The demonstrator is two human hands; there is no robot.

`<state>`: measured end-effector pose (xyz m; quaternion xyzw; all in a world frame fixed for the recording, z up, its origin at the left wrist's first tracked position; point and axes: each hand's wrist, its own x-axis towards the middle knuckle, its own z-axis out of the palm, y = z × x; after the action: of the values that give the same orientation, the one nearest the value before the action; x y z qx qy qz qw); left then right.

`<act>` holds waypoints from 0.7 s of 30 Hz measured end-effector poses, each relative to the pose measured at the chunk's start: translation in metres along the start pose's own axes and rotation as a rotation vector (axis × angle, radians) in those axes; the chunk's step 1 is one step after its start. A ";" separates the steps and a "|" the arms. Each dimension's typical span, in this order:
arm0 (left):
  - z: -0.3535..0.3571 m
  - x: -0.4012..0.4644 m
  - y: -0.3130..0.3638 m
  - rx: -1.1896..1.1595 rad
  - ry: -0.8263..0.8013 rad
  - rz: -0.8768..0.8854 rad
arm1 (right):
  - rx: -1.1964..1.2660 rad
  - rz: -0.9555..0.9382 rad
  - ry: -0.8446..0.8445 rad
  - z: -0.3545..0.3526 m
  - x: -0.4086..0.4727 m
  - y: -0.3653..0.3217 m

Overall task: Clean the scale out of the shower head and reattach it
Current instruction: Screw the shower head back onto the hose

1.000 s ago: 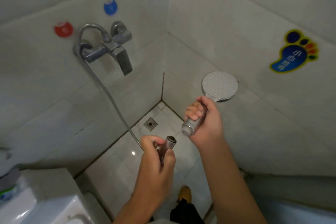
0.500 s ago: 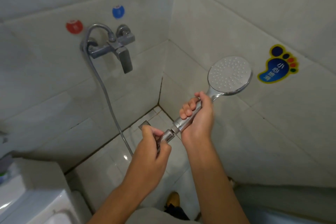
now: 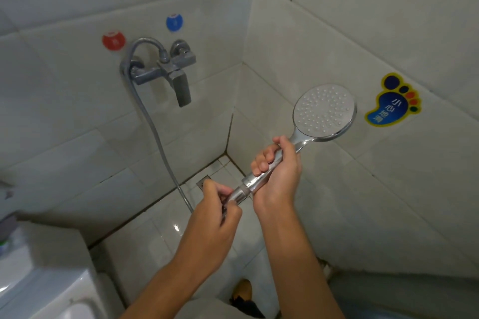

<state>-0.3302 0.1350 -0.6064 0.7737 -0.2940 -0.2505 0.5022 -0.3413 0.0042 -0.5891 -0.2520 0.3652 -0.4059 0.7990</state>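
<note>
My right hand (image 3: 278, 172) grips the chrome handle of the shower head (image 3: 324, 112), whose round white nozzle face points toward me at the upper right. My left hand (image 3: 219, 211) pinches the metal hose nut (image 3: 238, 194), which sits pressed against the bottom end of the handle. The silver hose (image 3: 153, 127) runs from behind my left hand up the wall and loops into the chrome mixer tap (image 3: 168, 71).
Red (image 3: 113, 40) and blue (image 3: 174, 22) round stickers sit above the tap. A blue foot-shaped sticker (image 3: 392, 101) is on the right wall. A floor drain (image 3: 203, 182) lies in the corner. A white basin (image 3: 51, 290) stands at lower left.
The hose nut and the handle end were apart a second ago; now they meet. My right hand has tilted the shower head up and to the right.
</note>
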 end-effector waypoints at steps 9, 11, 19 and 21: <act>0.004 -0.002 -0.004 0.099 0.017 0.055 | 0.020 0.008 0.047 -0.005 0.002 0.001; 0.005 -0.002 -0.004 0.089 0.025 0.061 | 0.023 0.010 0.054 -0.006 0.002 0.002; 0.004 0.001 -0.010 0.164 0.020 0.062 | 0.020 0.037 0.064 -0.009 0.002 0.007; 0.004 0.000 -0.011 0.184 0.034 0.073 | 0.025 0.043 0.065 -0.010 0.002 0.008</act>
<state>-0.3302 0.1359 -0.6183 0.8093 -0.3353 -0.1909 0.4428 -0.3450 0.0060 -0.6016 -0.2209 0.3913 -0.4011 0.7982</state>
